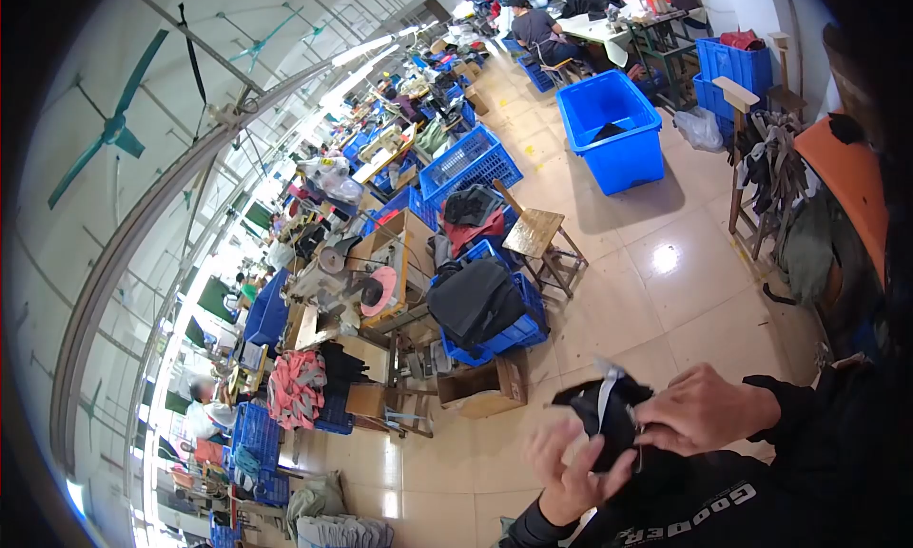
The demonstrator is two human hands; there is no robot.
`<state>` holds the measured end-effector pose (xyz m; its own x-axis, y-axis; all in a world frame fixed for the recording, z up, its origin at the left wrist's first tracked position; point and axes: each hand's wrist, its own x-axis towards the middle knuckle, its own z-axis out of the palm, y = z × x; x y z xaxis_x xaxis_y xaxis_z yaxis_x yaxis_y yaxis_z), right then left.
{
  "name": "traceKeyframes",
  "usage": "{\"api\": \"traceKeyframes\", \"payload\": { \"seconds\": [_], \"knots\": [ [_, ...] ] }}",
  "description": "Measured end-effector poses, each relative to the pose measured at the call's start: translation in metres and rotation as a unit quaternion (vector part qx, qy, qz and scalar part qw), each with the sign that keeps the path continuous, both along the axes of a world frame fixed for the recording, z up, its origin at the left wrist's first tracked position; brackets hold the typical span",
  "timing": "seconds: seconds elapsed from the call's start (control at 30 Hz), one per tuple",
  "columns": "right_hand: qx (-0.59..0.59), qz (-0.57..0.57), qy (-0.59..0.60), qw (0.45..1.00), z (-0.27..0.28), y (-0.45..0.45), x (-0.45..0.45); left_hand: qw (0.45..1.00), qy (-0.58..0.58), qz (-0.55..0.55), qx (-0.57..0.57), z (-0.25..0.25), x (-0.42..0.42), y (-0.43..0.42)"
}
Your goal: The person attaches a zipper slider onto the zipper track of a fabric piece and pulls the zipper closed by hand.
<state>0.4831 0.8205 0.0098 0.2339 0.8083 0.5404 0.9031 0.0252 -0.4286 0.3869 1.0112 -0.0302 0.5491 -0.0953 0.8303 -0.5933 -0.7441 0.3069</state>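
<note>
A small black cloth piece with a pale grey strip running across it is held up in front of my chest, low in the head view. My right hand pinches its near right edge, the fingers closed together. Below and to the left, my left hand supports the same cloth between thumb and fingers; this hand is partly smeared by motion. A thin shiny bit shows near the right fingertips, too small to name. The exact kind of cloth item cannot be made out.
A large blue bin stands on the tiled floor ahead. A wooden chair and a blue crate of dark cloth are to the left, beside sewing tables. An open cardboard box lies nearby. Another person sits farther back.
</note>
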Motion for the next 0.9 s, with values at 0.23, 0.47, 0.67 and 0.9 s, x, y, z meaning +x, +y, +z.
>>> {"api": "traceKeyframes", "payload": {
  "seconds": [0.23, 0.47, 0.67, 0.9],
  "knots": [
    [0.003, 0.01, 0.002, 1.0, -0.002, 0.0, 0.01, 0.98, 0.107, 0.141, 0.091, 0.002, 0.0, -0.034],
    [-0.001, 0.029, 0.007, 1.0, -0.012, 0.01, 0.007, 0.979, 0.125, 0.115, -0.113, -0.028, 0.023, -0.033],
    [-0.001, 0.036, 0.009, 0.999, -0.018, 0.008, 0.001, 0.915, 0.347, -0.006, -0.206, -0.03, 0.005, -0.031],
    [-0.003, 0.046, 0.014, 0.999, -0.028, 0.005, 0.0, 0.921, 0.356, 0.043, -0.153, -0.021, -0.008, -0.047]
  ]
}}
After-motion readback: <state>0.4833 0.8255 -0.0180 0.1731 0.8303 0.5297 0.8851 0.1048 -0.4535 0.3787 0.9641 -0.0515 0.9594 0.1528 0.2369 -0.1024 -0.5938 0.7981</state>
